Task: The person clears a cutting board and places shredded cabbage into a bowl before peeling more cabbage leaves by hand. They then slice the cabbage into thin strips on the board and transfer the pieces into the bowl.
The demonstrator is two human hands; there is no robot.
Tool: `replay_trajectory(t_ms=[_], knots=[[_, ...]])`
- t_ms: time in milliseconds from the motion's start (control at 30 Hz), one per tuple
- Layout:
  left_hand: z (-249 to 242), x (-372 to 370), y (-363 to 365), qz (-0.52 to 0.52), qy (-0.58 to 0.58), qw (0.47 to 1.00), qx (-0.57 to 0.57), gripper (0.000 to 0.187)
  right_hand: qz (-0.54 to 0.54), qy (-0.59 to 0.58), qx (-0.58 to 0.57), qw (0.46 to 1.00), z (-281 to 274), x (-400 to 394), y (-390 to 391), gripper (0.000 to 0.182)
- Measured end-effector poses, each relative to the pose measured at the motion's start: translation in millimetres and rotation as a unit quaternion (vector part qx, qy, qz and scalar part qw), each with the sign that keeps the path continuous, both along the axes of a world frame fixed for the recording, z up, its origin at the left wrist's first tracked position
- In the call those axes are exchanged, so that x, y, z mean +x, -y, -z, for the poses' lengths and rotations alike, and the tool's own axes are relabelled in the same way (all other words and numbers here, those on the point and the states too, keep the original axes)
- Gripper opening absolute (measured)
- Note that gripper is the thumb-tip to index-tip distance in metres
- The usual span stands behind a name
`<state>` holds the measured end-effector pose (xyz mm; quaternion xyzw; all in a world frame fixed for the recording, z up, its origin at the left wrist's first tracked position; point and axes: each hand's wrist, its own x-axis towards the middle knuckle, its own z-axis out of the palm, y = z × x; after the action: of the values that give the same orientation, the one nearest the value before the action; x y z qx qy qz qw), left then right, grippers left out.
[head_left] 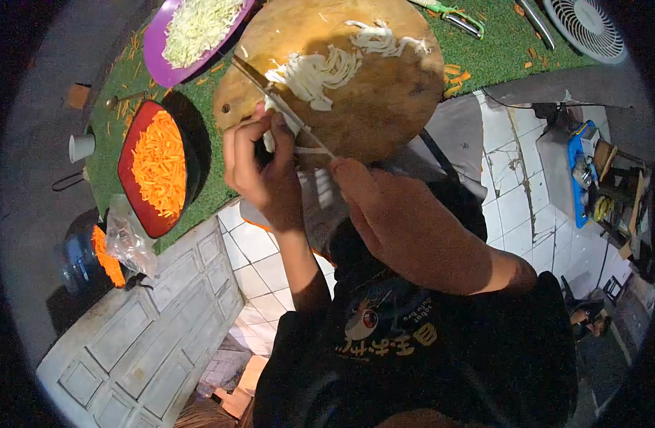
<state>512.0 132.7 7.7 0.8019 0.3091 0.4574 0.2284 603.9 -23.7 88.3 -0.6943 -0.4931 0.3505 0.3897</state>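
A round wooden cutting board (384, 121) lies at the top middle. My left hand (262, 160) is closed round a pale white piece of food (269, 137) at the board's near left edge. Held by its handle in my right hand (370, 196), a long knife (299, 123) slants up and left, its blade beside my left fingertips. My right fingers hide the handle. Thin white strips (320, 75) are spread in loose heaps on the board beyond the blade.
Left of the board are a purple plate (155, 53) of pale shreds and a red dish (130, 162) of orange strips. A peeler (463, 23), a metal utensil (538, 25) and a white basket (587, 28) are at upper right. A plastic bag (130, 235) sits at the green mat's lower-left edge.
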Motion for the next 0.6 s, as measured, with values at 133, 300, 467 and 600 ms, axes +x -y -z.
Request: replay_trajectory(t_ms=[133, 300, 467, 600], knots=[[1, 1, 2, -0.009, 0.011, 1.000, -0.009, 0.011, -0.002, 0.019, 0.026, 0.999, 4, 2, -14, 0.024], [5, -2, 0, -0.018, 0.012, 1.000, -0.017, 0.011, -0.007, 0.046, 0.042, 0.998, 12, 2, -10, 0.021], [0, 1, 2, -0.012, 0.013, 1.000, 0.015, 0.009, -0.014, 0.073, 0.007, 0.997, 8, 13, 14, 0.024], [-3, -2, 4, -0.013, -0.009, 1.000, 0.015, 0.009, -0.017, 0.073, -0.020, 0.997, 9, 15, 24, 0.035]])
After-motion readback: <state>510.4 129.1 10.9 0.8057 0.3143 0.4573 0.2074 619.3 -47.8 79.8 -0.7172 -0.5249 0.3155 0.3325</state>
